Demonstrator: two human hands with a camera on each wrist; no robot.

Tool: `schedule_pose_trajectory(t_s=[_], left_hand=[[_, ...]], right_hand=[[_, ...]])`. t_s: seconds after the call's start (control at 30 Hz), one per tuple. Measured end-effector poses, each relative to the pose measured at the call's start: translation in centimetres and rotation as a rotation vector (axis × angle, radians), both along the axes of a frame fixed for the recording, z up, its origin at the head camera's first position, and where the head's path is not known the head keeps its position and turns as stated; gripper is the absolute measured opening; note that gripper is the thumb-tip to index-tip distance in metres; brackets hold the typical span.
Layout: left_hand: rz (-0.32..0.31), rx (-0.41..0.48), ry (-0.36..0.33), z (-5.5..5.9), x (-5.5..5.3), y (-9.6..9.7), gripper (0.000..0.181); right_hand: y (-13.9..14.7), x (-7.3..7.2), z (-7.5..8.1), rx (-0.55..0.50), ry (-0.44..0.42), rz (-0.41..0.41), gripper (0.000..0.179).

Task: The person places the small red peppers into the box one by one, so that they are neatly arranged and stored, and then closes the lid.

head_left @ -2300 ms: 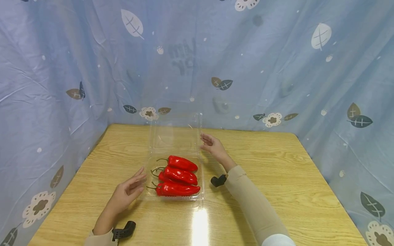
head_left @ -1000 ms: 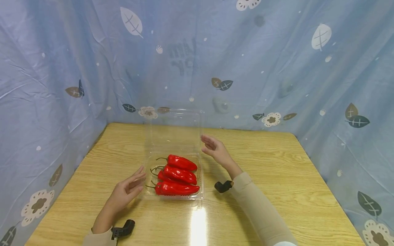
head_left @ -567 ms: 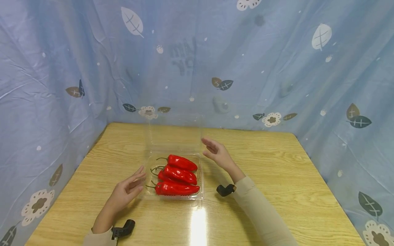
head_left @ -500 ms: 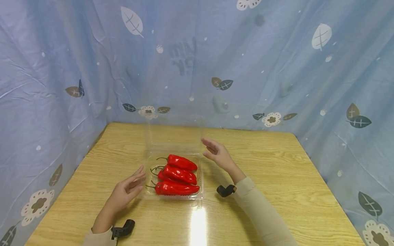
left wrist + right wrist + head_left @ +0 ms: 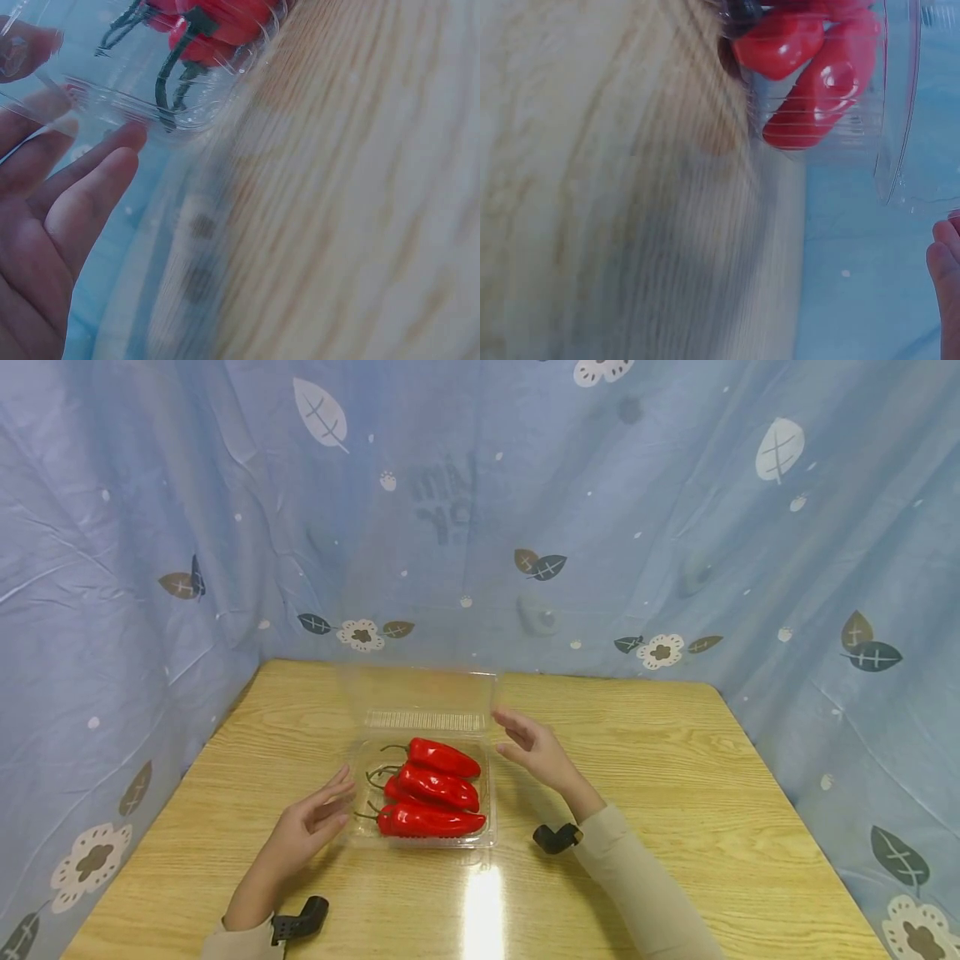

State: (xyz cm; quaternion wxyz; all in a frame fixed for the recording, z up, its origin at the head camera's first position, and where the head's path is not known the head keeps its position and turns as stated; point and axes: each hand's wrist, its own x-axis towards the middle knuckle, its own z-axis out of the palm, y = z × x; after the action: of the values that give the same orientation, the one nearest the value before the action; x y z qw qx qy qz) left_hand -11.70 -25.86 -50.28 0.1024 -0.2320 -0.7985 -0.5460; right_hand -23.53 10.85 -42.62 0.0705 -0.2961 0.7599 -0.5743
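A clear plastic clamshell box [image 5: 491, 837] lies on the table, with several red peppers [image 5: 438, 787] with green stems inside. Its lid [image 5: 425, 721] is hinged at the far side and stands tilted up and open. My left hand [image 5: 298, 831] is at the box's left side, fingers loosely extended. In the left wrist view, the fingertips [image 5: 133, 135] are right at the plastic wall, near the pepper stems [image 5: 176, 67]. My right hand [image 5: 538, 753] has its fingertips at the lid's right edge, with relaxed fingers. In the right wrist view only part of that hand shows, just below the lid's corner [image 5: 889, 196].
The wooden table [image 5: 645, 760] stretches to both sides and in front of the box. A blue patterned curtain [image 5: 600, 510] hangs behind and along the sides. A black wrist camera mount sits on each wrist, the left [image 5: 302, 920] and the right [image 5: 557, 839].
The lid has swung from leaning back to a steeper tilt toward the box. My right hand has come a little nearer along with it. My left hand and the peppers have stayed in place.
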Motion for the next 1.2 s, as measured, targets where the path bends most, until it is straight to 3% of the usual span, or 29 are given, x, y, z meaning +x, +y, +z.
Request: schedule_pose_trajectory(t_s=[0.17, 0.53, 1.0, 1.2], left_hand=[[0.001, 0.004, -0.009, 0.0, 0.1, 0.0, 0.043], [-0.001, 0.006, -0.006, -0.1, 0.1, 0.1, 0.043], [-0.011, 0.029, -0.014, 0.0, 0.1, 0.1, 0.042], [-0.015, 0.041, -0.013, 0.1, 0.1, 0.1, 0.041]], right_hand=[[0.3, -0.2, -1.7, 0.026, -0.007, -0.017, 0.055], [0.8, 0.8, -2.3, 0.081, 0.001, -0.030, 0.055], [1.1, 2.0, -2.3, 0.112, 0.029, 0.030, 0.050], [0.9, 3.5, -0.2, 0.111, 0.058, 0.073, 0.047]])
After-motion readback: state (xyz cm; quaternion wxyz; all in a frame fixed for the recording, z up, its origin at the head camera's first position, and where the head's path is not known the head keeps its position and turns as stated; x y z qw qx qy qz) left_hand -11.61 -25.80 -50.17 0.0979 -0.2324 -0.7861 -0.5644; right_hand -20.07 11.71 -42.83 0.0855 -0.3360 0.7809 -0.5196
